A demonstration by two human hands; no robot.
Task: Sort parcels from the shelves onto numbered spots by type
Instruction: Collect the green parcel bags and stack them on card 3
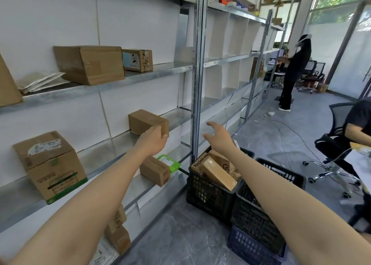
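**Cardboard box gripped at the shelf**

Nearest you, a black crate point(206, 188) on the floor holds parcels. Above it your right hand point(217, 133) hovers with fingers spread, holding nothing. Your left hand point(153, 141) curls round the near end of a small brown box point(147, 121) resting on the middle metal shelf point(108, 150).

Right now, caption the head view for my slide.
Left hand grips a small cardboard box on the metal shelf; right hand, fingers spread, hovers alongside.
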